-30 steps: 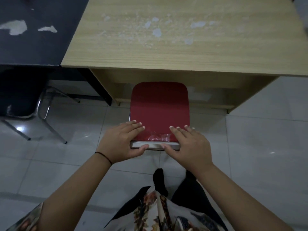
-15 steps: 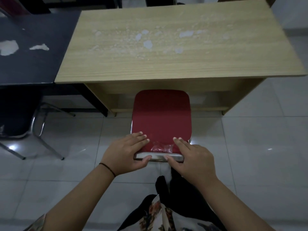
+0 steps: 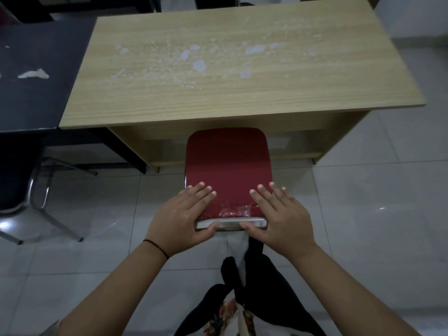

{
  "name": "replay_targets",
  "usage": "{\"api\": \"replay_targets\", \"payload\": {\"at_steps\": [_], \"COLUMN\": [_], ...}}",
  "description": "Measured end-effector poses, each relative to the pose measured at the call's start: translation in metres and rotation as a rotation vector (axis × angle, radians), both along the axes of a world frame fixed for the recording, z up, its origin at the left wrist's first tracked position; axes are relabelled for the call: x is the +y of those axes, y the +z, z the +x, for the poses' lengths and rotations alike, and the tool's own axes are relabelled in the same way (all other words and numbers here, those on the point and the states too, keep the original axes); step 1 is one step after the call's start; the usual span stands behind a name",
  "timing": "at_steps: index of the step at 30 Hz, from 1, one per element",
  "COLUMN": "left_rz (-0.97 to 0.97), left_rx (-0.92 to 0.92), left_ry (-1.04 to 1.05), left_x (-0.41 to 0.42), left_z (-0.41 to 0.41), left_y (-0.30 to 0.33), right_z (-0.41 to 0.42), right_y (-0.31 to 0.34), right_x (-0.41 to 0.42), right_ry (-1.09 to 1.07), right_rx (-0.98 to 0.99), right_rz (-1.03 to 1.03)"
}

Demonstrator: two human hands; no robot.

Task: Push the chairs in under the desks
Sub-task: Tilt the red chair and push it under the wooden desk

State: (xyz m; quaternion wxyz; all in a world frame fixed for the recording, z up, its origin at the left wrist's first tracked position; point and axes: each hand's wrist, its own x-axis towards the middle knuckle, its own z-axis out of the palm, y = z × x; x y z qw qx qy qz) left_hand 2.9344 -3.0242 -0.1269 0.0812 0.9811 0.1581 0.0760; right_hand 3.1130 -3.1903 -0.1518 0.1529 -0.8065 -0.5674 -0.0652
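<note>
A red chair [image 3: 228, 163] stands in front of the light wooden desk [image 3: 218, 76], its far end reaching under the desk's front edge. My left hand [image 3: 181, 217] grips the chair's near metal-edged rim at the left, fingers flat on the red surface and thumb against the rim. At the right end of the same rim my right hand [image 3: 281, 214] holds on the same way. My legs stand right behind the chair.
A black desk [image 3: 31, 98] adjoins the wooden desk on the left. Under it sits a dark chair with chrome legs [image 3: 41, 190]. White floor tiles [image 3: 363, 214] spread to the right of the red chair.
My right hand has slid rightward along the rim, so the hands are wider apart. The view has lifted and shows more of the desk top. The chair stays at the desk opening.
</note>
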Motion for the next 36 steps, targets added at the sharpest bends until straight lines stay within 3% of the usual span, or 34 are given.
{"api": "replay_targets", "payload": {"at_steps": [12,36], "left_rz": [0.003,-0.107], "left_rx": [0.162,0.104], "left_ry": [0.238,0.207], "left_x": [-0.008,0.008], "left_z": [0.032,0.026], "left_y": [0.004,0.01], "right_z": [0.022,0.013], "right_y": [0.011,0.021], "right_x": [0.007,0.019], "right_ry": [-0.061,-0.094], "right_rx": [0.079,0.267], "right_rz": [-0.192,-0.237]}}
